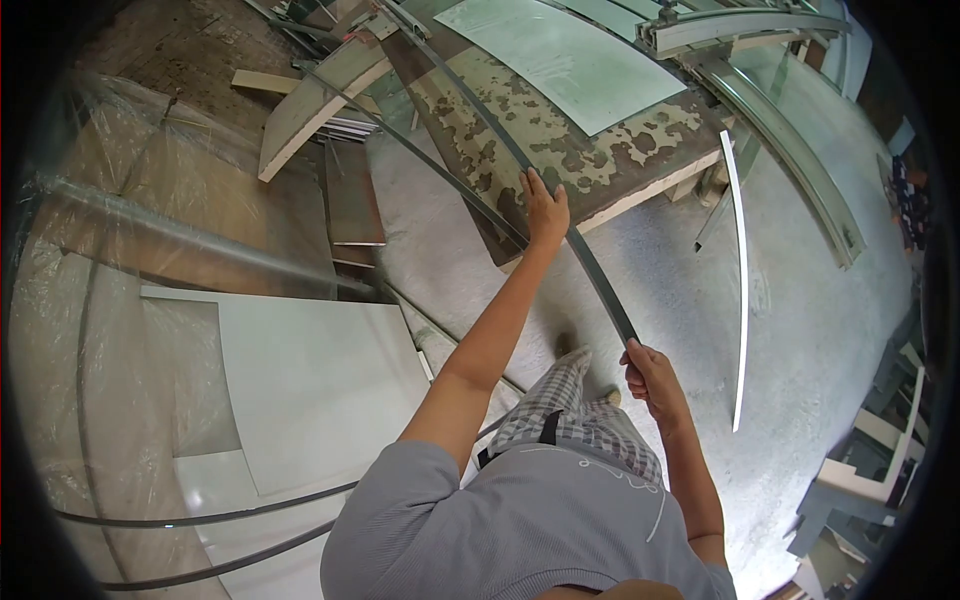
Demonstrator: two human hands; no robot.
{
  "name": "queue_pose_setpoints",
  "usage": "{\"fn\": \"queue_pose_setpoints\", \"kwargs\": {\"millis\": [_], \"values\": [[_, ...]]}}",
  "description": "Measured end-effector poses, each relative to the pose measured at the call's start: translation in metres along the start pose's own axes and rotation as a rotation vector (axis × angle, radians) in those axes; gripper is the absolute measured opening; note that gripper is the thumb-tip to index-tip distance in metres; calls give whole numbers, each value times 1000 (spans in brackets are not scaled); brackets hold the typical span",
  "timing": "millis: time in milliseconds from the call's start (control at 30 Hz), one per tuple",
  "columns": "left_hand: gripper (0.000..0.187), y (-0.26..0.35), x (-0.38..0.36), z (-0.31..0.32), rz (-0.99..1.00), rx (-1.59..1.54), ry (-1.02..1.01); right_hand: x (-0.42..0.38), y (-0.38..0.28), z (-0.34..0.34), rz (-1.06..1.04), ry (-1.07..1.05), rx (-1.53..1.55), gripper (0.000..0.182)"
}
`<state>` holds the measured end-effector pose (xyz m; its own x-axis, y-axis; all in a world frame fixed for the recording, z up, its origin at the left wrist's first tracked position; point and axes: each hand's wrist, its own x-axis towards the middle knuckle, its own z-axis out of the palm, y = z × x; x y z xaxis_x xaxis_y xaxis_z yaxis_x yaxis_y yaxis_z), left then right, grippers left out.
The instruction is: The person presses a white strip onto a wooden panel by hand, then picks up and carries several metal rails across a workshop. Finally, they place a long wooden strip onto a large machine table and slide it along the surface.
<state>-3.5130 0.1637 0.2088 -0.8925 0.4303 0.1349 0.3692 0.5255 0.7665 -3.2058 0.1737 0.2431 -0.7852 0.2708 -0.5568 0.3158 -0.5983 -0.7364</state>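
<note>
A long, thin dark grey strip (600, 280) runs from the table's far end back toward my body. My right hand (655, 380) is closed around its near end. Farther along, my left hand (545, 208) grips the same strip with fingers bent over it, close to the table edge. A second dark strip (440, 175) slants across to the left, its near end beside my left wrist. Beneath both strips lies a worktable (620, 195) with a patchy, stained top. On that top rests a pale greenish-white panel (570, 65).
A white strip (740, 290) stands out to the right, with metal rails (790, 150) behind it. White panels (320, 380) and plastic sheeting (100, 330) are on the left, where more dark strips (230, 508) curve past. Frame pieces (860, 480) lie at lower right.
</note>
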Motion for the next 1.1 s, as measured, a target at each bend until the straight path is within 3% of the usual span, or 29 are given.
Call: {"fn": "queue_pose_setpoints", "kwargs": {"millis": [267, 467, 1100], "values": [[69, -6, 34, -5, -69, 80, -42, 33, -16, 10, -10, 25, -58, 40], [70, -23, 67, 0, -22, 133, -34, 62, -32, 18, -70, 125, -232, 34], [69, -43, 137, 17, 0, 234, -12, 138, -71, 12, -97, 130, -304, 35]]}}
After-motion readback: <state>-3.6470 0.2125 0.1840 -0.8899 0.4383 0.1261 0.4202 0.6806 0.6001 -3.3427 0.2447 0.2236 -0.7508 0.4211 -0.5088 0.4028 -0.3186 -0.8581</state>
